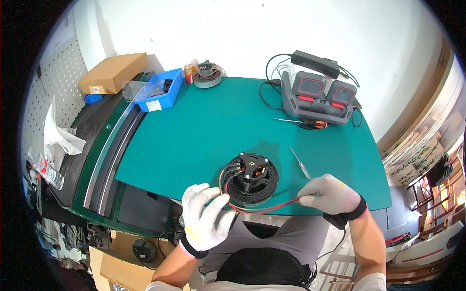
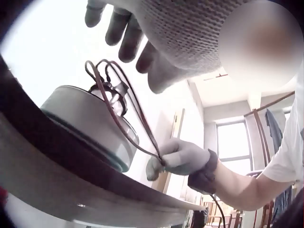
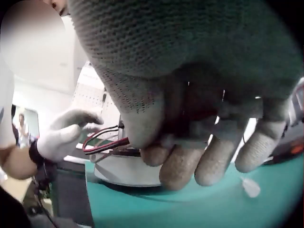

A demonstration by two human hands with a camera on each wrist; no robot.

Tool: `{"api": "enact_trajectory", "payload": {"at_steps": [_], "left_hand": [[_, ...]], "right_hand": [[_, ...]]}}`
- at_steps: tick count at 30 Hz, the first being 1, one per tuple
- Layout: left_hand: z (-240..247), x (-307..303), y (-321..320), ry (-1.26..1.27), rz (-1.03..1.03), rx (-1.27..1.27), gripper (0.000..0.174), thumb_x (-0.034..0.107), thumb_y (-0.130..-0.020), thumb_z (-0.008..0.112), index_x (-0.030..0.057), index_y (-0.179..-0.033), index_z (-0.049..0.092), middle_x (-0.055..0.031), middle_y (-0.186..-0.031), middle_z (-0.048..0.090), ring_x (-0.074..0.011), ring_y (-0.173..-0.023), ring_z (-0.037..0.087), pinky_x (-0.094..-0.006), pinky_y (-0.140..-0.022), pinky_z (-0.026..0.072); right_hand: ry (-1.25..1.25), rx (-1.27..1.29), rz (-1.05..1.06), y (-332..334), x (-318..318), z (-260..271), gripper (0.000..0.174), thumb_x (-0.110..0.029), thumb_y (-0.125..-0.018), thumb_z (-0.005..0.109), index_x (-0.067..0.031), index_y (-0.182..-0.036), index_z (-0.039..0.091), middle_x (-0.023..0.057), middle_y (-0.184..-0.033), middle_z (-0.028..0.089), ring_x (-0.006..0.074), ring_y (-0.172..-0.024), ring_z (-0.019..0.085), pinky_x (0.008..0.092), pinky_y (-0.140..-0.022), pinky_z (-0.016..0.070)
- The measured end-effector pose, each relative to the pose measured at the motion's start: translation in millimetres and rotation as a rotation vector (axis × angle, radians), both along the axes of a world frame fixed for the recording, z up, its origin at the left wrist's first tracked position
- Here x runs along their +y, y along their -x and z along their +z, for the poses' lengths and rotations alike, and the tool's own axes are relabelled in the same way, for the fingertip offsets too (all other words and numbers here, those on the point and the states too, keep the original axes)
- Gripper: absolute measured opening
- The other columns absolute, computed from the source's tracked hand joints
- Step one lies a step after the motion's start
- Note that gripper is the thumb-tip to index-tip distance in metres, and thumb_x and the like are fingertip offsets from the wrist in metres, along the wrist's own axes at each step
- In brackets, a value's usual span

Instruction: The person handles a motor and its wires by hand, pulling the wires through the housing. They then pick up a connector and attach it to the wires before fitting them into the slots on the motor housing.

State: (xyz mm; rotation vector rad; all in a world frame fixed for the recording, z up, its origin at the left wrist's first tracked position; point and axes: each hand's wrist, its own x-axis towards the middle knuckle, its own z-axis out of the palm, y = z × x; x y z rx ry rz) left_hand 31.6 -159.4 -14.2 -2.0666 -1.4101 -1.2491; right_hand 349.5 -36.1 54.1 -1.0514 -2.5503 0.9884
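A round black motor (image 1: 252, 179) with a three-armed black bracket on top sits near the front edge of the green table. Red, black and orange wires (image 1: 264, 210) loop out of its left side and run to the right. My right hand (image 1: 332, 195), in a white knit glove, pinches their far end between thumb and fingers. In the left wrist view the wires (image 2: 137, 111) arch from the motor's light grey side (image 2: 90, 118) to that pinch. Loosely spread at the loop's left is my gloved left hand (image 1: 206, 218), its fingers beside the wires and gripping nothing.
A thin clear-handled screwdriver (image 1: 301, 165) lies right of the motor. Behind it are an orange-black screwdriver (image 1: 314, 124) and a grey dock (image 1: 318, 109) with cabled devices. At the back left stand a blue bin (image 1: 162, 99), a second motor (image 1: 208, 77) and a cardboard box (image 1: 114, 72).
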Motion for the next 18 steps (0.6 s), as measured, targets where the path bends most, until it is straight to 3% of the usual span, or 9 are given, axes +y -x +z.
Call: {"api": "enact_trajectory", "payload": {"at_steps": [1, 4, 7, 9, 17, 18], "left_hand": [[-3.3, 1.0, 3.1, -0.004, -0.026, -0.001, 0.042, 0.013, -0.074, 0.086, 0.0069, -0.113, 0.07, -0.0124, -0.119, 0.062, -0.0395, -0.113, 0.061, -0.0547, -0.099, 0.0508], [-11.5, -1.4, 4.1, -0.024, -0.059, 0.017, 0.041, 0.008, -0.071, 0.086, 0.0085, -0.11, 0.071, -0.0108, -0.118, 0.063, -0.0373, -0.11, 0.062, -0.0531, -0.095, 0.0523], [-17.7, 0.7, 0.6, -0.09, -0.036, 0.087, 0.038, 0.009, -0.071, 0.086, 0.0134, -0.107, 0.074, -0.0076, -0.114, 0.066, -0.0332, -0.107, 0.063, -0.0512, -0.095, 0.0522], [-25.4, 3.3, -3.9, -0.161, -0.002, 0.116, 0.034, 0.014, -0.073, 0.085, 0.0197, -0.105, 0.079, -0.0033, -0.109, 0.07, -0.0285, -0.107, 0.064, -0.0496, -0.097, 0.0516], [-40.1, -1.0, -10.0, -0.217, -0.081, 0.125, 0.031, 0.015, -0.074, 0.082, 0.0213, -0.105, 0.079, -0.0004, -0.113, 0.07, -0.0247, -0.111, 0.063, -0.0491, -0.108, 0.0475], [-44.3, -1.7, -10.9, -0.229, -0.108, 0.137, 0.034, 0.018, -0.072, 0.086, 0.023, -0.105, 0.078, -0.0003, -0.11, 0.068, -0.0249, -0.107, 0.062, -0.0507, -0.107, 0.0473]], "right_hand": [[-0.001, -0.002, 0.003, 0.4, 4.8, 2.0, 0.016, -0.018, -0.092, 0.074, -0.0053, -0.098, 0.082, 0.0147, -0.094, 0.077, 0.0321, -0.09, 0.072, 0.0394, -0.082, 0.0572], [0.462, -0.113, 0.005, 0.6, 19.3, 3.0, 0.027, -0.024, -0.098, 0.069, -0.0009, -0.102, 0.082, 0.0106, -0.097, 0.08, 0.0183, -0.091, 0.072, 0.032, -0.083, 0.0553], [0.643, -0.134, -0.034, -4.1, 25.7, -3.2, 0.03, -0.027, -0.1, 0.069, 0.0005, -0.102, 0.081, 0.0077, -0.099, 0.08, 0.0159, -0.093, 0.072, 0.0306, -0.084, 0.0548], [0.722, -0.088, -0.043, -13.0, 20.5, -5.7, 0.031, -0.028, -0.101, 0.069, 0.0004, -0.103, 0.081, 0.008, -0.099, 0.08, 0.0155, -0.094, 0.072, 0.0307, -0.084, 0.0549], [1.074, 0.368, -0.149, -40.4, -51.7, -70.1, 0.035, -0.024, -0.102, 0.07, 0.0104, -0.108, 0.075, 0.0182, -0.102, 0.078, 0.025, -0.095, 0.074, 0.0362, -0.089, 0.0562], [1.139, 0.444, -0.165, -39.1, -62.9, -83.2, 0.035, -0.023, -0.102, 0.069, 0.0108, -0.108, 0.074, 0.0192, -0.103, 0.078, 0.0262, -0.095, 0.074, 0.0371, -0.09, 0.0563]]}}
